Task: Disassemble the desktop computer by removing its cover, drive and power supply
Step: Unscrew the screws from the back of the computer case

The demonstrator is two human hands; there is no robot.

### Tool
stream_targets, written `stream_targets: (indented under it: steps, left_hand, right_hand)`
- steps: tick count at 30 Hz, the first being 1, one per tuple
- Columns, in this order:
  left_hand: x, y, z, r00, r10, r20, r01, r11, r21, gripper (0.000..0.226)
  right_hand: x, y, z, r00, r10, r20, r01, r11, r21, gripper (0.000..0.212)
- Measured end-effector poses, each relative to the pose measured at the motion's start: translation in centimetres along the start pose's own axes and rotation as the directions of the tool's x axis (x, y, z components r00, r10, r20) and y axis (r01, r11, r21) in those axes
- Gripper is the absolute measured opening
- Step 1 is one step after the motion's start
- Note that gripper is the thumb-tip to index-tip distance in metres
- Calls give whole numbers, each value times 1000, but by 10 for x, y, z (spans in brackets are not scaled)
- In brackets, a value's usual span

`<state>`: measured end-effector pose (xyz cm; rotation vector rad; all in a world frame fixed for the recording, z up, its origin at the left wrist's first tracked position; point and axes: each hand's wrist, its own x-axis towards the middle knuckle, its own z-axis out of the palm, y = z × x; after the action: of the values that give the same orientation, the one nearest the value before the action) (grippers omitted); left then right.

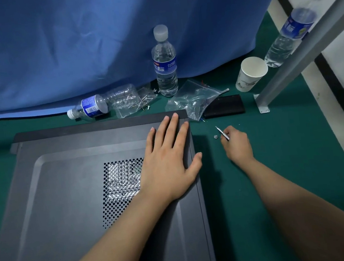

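Two hands are at work; the right hand (237,144) pinches a thin screwdriver (223,133) between curled fingers, its tip aimed toward 11 o'clock, just beside a small screw (215,136) lying on the green table (288,160); the left hand (170,158) lies flat, fingers spread, pressing on the dark cover (77,194) of the computer, near its far right corner; the case lies on its side at 9 o'clock from the screwdriver, its long axis running from 6 toward 12; the left hand is nearer the cover, so sliding it off looks like the coming move; at 12 o'clock stand a water bottle (165,66) and a paper cup (250,74).
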<state>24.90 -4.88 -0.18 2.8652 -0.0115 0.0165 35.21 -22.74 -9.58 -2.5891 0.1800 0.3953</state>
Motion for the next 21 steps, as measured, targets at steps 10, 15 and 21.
stream_targets:
  steps: [10, 15, 21]
  left_hand:
    - [0, 0, 1, 1000, -2, -13, 2, 1000, -1, 72]
    - [-2, 0, 1, 1000, 8, -30, -9, 1000, -12, 74]
    - [-7, -5, -8, 999, 10, -47, -19, 977, -214, 63]
  right_hand:
    - [0, 1, 3, 997, -73, -24, 74, 997, 21, 19]
    - [-19, 0, -8, 988, -19, -154, 56, 969, 240, 20]
    - [-75, -40, -31, 980, 77, -182, 44, 811, 583, 17]
